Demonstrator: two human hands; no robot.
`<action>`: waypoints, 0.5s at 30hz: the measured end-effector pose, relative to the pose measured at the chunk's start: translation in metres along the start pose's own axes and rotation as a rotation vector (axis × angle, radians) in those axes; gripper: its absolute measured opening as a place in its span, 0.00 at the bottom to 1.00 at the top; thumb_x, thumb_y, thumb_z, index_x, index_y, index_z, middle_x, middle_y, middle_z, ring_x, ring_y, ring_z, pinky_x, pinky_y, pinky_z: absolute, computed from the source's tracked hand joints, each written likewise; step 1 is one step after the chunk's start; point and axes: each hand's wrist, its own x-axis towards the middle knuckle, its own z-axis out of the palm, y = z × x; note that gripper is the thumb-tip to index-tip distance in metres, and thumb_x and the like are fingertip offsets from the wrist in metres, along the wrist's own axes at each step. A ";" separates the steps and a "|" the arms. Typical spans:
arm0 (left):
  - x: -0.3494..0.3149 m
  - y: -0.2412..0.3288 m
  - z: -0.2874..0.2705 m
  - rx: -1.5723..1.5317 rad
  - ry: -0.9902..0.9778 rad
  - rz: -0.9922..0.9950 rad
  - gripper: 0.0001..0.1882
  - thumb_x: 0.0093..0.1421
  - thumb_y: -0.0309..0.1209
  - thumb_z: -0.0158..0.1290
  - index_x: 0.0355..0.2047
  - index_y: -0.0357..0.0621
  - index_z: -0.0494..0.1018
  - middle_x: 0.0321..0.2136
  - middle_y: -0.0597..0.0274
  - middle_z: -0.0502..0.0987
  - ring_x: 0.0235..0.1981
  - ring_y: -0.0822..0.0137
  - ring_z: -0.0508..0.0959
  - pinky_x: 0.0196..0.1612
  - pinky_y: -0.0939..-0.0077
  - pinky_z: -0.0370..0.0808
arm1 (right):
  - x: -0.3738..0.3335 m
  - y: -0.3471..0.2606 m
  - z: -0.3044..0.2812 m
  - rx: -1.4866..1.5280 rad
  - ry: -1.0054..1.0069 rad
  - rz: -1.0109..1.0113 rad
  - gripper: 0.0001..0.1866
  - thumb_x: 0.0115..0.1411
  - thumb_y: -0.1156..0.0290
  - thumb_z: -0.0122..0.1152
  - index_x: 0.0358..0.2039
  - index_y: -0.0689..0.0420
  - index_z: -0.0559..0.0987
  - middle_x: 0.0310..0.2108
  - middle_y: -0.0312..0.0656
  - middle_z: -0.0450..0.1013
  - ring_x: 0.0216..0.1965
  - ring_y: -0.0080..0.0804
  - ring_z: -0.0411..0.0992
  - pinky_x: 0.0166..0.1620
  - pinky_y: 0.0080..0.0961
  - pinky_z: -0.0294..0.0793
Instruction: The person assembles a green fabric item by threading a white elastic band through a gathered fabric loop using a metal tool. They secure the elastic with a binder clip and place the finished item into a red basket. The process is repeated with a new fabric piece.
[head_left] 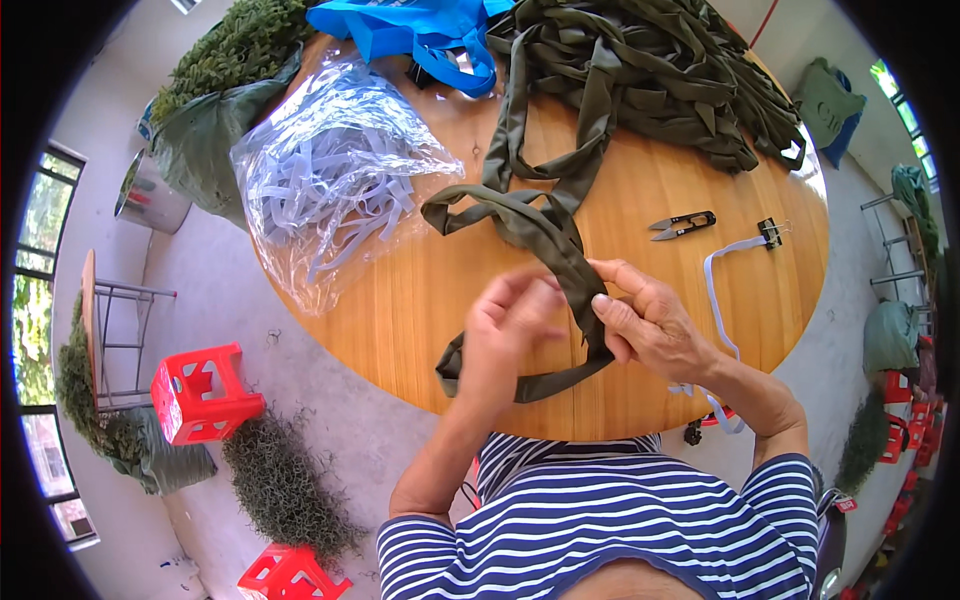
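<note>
A long olive-green fabric strip (562,262) twists in loops across the near part of the round wooden table. My right hand (655,325) pinches its edge between thumb and fingers. Beside the strip, my left hand (512,318) is smeared by motion, its fingers curled; whether anything is in them I cannot make out. From the strip, the fabric runs back toward a large heap of the same olive fabric (640,75) at the far side. Black-handled thread snips (683,226) lie right of the strip. Farther right, a black binder clip (769,233) grips a pale lilac elastic band (712,290), which trails over the near edge.
A clear plastic bag (335,180) of lilac bands lies on the table's left side, with a blue bag (410,30) behind it. Artificial greenery (230,50) bulges from a sack at the far left. A red stool (207,392) stands on the floor at left, near dark green foliage (285,485).
</note>
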 end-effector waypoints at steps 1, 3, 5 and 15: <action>0.003 0.006 -0.004 -0.213 -0.024 -0.062 0.13 0.60 0.33 0.45 0.40 0.38 0.68 0.31 0.62 0.74 0.36 0.69 0.74 0.37 0.78 0.72 | -0.001 0.001 0.001 0.012 -0.008 0.017 0.23 0.62 0.69 0.42 0.56 0.61 0.56 0.16 0.31 0.61 0.16 0.15 0.60 0.21 0.13 0.59; 0.012 0.004 -0.006 -0.295 -0.087 -0.069 0.12 0.60 0.32 0.45 0.39 0.38 0.69 0.33 0.60 0.75 0.37 0.68 0.75 0.40 0.76 0.72 | -0.003 0.001 0.005 0.030 -0.034 0.048 0.23 0.62 0.69 0.42 0.57 0.61 0.55 0.16 0.30 0.60 0.16 0.15 0.60 0.22 0.13 0.60; 0.019 -0.009 -0.015 -0.382 -0.138 -0.040 0.09 0.59 0.31 0.46 0.36 0.38 0.70 0.34 0.56 0.76 0.37 0.66 0.76 0.40 0.74 0.73 | -0.006 -0.013 0.008 -0.048 -0.071 0.092 0.24 0.61 0.70 0.42 0.57 0.60 0.54 0.14 0.29 0.59 0.17 0.15 0.61 0.22 0.14 0.60; 0.006 -0.029 -0.001 -0.243 -0.051 -0.028 0.06 0.57 0.30 0.50 0.30 0.40 0.70 0.28 0.61 0.76 0.33 0.68 0.76 0.37 0.75 0.74 | -0.013 0.004 0.006 -0.064 0.163 -0.137 0.23 0.60 0.74 0.39 0.57 0.60 0.56 0.16 0.30 0.60 0.16 0.14 0.53 0.21 0.13 0.55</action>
